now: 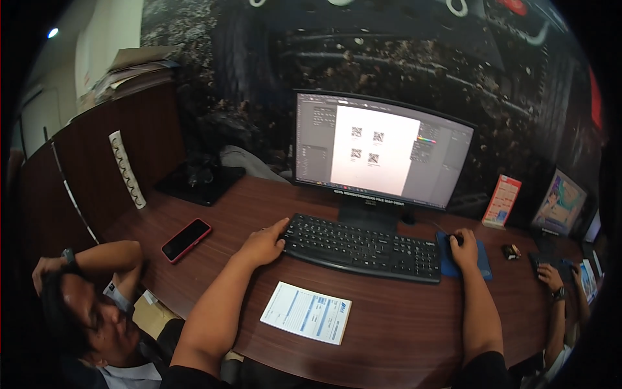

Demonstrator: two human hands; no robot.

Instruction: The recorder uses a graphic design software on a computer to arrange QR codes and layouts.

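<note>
My left hand (262,245) rests at the left end of a black keyboard (363,248), its fingers reaching onto the edge and the thumb held apart. On a blue mouse pad (483,259) to the keyboard's right, my right hand (464,249) is closed over a dark computer mouse (459,238), mostly hidden beneath the fingers. Behind the keyboard stands a monitor (382,152) showing a white page with several square black-and-white codes in a grey editing window. A printed form pad (308,312) lies flat in front of the keyboard.
A phone with a red edge (186,240) lies on the brown desk (214,285) at left. A person (97,311) sits close by on the left. Another person's hands (551,277) work at far right. A standing calendar (502,201) and a second monitor (558,201) stand at right.
</note>
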